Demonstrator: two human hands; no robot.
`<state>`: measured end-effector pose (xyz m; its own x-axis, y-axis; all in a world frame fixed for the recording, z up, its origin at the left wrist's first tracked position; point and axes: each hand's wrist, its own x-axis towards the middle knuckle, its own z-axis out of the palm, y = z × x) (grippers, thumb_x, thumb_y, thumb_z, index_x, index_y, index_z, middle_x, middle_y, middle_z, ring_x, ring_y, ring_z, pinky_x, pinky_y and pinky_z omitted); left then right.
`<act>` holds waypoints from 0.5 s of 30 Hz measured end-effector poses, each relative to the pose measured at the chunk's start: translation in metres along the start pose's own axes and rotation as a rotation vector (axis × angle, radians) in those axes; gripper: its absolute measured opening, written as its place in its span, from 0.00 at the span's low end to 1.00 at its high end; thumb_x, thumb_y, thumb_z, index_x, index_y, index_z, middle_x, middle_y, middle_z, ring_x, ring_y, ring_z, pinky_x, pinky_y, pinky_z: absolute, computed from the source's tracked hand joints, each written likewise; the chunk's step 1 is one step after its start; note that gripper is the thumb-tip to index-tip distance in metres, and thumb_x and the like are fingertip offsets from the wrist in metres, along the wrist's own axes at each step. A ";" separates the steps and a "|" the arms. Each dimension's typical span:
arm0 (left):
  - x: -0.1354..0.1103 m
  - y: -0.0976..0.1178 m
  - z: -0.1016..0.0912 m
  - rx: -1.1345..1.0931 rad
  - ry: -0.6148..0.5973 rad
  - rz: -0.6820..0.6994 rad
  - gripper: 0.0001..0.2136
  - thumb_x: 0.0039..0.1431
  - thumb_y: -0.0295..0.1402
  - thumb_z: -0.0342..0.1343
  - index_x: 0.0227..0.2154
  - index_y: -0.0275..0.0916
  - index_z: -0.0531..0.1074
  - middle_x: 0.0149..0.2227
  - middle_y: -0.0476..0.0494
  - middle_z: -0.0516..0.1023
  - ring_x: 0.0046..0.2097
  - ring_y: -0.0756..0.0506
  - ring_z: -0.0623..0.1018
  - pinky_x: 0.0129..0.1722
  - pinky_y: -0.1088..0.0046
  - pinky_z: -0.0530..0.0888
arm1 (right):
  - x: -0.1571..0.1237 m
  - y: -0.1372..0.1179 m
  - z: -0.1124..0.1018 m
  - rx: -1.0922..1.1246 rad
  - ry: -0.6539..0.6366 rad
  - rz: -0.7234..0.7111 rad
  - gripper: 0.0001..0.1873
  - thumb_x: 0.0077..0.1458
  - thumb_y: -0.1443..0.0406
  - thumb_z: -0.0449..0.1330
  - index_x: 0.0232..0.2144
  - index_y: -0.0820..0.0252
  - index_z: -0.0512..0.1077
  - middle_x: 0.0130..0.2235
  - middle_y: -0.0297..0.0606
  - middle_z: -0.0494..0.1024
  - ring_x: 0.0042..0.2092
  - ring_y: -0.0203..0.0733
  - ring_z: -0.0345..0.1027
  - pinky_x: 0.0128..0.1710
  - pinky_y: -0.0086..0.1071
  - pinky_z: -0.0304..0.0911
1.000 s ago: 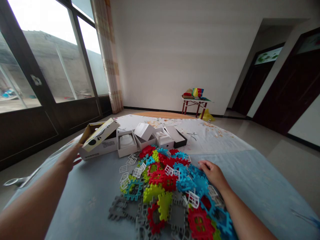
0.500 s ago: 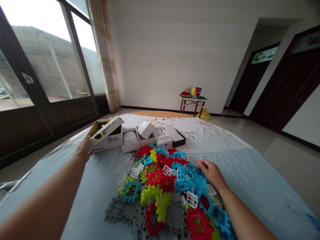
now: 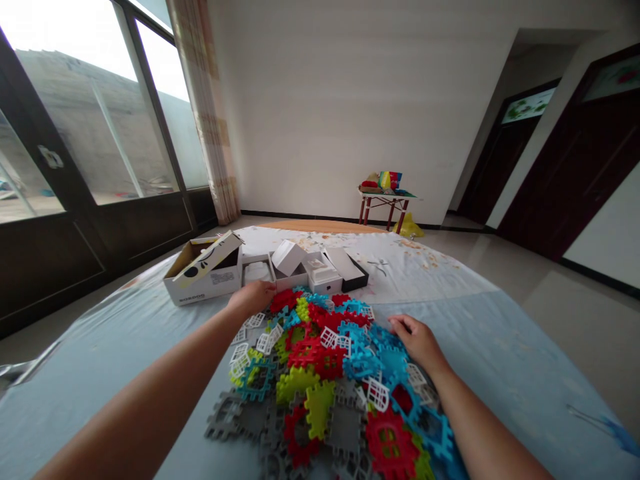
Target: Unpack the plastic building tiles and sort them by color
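A pile of plastic interlocking building panels (image 3: 315,357) in red, blue, lime green and grey lies before me, with small white lattice window pieces (image 3: 378,395) among them. My left hand (image 3: 253,298) is at the pile's far left edge, against the front of a white box (image 3: 258,267); its fingers stretch to the right, and I see nothing in them. On the pile's right side my right hand (image 3: 417,341) rests beside the blue panels (image 3: 393,363), fingers loosely curled with no piece showing in them.
A large white carton (image 3: 205,287) with a tilted printed flap stands at the left. Several small white boxes (image 3: 323,270) and a black-edged one (image 3: 356,280) line up behind the pile. Pliers (image 3: 379,265) lie farther right. A cloth (image 3: 465,320) covers the table.
My left hand has left the carton's flap and moved right to the front of the small white boxes. The right hand has stayed at the pile's right edge.
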<state>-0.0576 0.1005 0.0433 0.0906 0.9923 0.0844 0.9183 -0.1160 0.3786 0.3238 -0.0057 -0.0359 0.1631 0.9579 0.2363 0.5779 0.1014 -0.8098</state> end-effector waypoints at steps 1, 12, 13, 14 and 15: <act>0.006 -0.002 0.002 0.009 -0.012 -0.023 0.16 0.50 0.38 0.51 0.40 0.38 0.75 0.40 0.35 0.77 0.40 0.38 0.75 0.39 0.65 0.68 | 0.000 0.000 0.000 0.000 -0.001 -0.002 0.22 0.51 0.51 0.51 0.36 0.61 0.73 0.30 0.40 0.78 0.35 0.45 0.71 0.37 0.33 0.63; 0.031 -0.011 0.013 -0.185 0.033 -0.093 0.18 0.50 0.33 0.49 0.44 0.38 0.71 0.48 0.35 0.73 0.52 0.34 0.68 0.48 0.59 0.65 | 0.002 0.002 0.001 0.000 -0.014 0.009 0.21 0.51 0.50 0.50 0.36 0.60 0.72 0.31 0.40 0.78 0.35 0.46 0.71 0.39 0.35 0.63; 0.033 -0.010 0.015 -0.236 0.030 -0.100 0.17 0.51 0.33 0.49 0.44 0.37 0.71 0.46 0.34 0.74 0.51 0.35 0.69 0.48 0.60 0.66 | 0.002 0.002 0.001 0.002 -0.014 0.010 0.21 0.51 0.50 0.50 0.35 0.60 0.72 0.31 0.40 0.78 0.35 0.45 0.71 0.38 0.35 0.63; 0.035 -0.009 0.016 -0.291 0.024 -0.112 0.17 0.51 0.33 0.49 0.44 0.36 0.71 0.44 0.34 0.75 0.50 0.35 0.71 0.46 0.61 0.68 | 0.002 0.002 0.001 0.002 -0.013 0.010 0.21 0.51 0.50 0.51 0.35 0.60 0.72 0.31 0.40 0.78 0.35 0.45 0.71 0.38 0.34 0.63; 0.037 -0.008 0.018 -0.352 0.015 -0.130 0.18 0.51 0.33 0.49 0.45 0.34 0.70 0.42 0.34 0.76 0.47 0.36 0.73 0.44 0.62 0.69 | 0.002 0.001 0.001 0.002 -0.012 0.010 0.21 0.51 0.50 0.51 0.35 0.59 0.72 0.31 0.40 0.78 0.35 0.45 0.71 0.38 0.34 0.63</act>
<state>-0.0546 0.1393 0.0270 -0.0262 0.9993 0.0277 0.7328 0.0004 0.6804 0.3242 -0.0037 -0.0371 0.1589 0.9621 0.2216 0.5750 0.0923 -0.8129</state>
